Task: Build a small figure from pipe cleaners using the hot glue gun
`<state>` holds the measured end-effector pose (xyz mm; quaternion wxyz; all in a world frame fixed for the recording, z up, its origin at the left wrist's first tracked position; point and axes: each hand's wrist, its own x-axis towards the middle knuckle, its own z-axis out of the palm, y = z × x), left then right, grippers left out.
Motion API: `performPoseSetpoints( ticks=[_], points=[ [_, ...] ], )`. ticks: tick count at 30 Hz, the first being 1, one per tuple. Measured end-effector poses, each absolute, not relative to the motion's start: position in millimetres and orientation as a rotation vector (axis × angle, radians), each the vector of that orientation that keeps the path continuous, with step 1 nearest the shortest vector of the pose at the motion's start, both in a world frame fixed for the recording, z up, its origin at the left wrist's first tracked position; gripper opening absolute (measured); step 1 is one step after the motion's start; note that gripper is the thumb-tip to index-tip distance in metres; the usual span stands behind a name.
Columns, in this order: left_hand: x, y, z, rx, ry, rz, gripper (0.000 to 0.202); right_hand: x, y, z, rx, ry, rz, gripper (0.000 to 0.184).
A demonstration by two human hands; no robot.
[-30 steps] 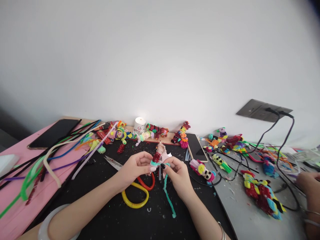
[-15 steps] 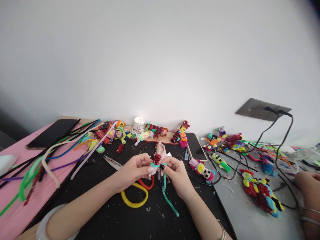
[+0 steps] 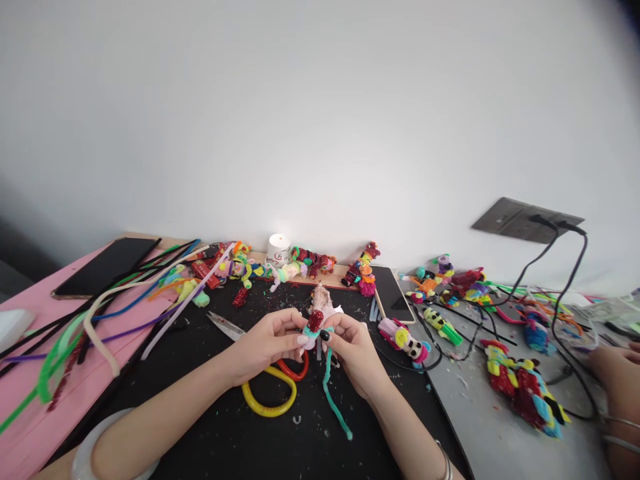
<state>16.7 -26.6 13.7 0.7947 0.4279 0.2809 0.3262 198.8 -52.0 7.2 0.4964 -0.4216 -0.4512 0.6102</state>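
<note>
Both hands meet over the black mat around a small pipe-cleaner figure with a red glittery body and pale top. My left hand pinches it from the left. From the right, my right hand pinches the same figure together with a teal pipe cleaner. The teal strand is wrapped at the figure's base and its loose tail hangs down to the mat. Scissors with a yellow and a red handle lie under my hands.
Long pipe cleaners spread over the pink board at left beside a phone. Finished figures, a candle, a second phone and black cables crowd the back and right. Another person's hand rests at the right edge.
The loose tail of the teal pipe cleaner has swung about slightly as my fingers work at the figure. The other person's hand at the right edge shifted a little.
</note>
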Motion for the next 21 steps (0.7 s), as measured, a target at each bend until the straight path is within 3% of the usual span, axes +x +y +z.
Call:
performPoseSetpoints(
  ticks=[21],
  points=[
    [15.6, -22.8, 10.9, 0.944, 0.663, 0.756, 0.020, 198.5, -52.4, 8.3, -1.089, -1.124, 1.411, 0.021]
  ],
)
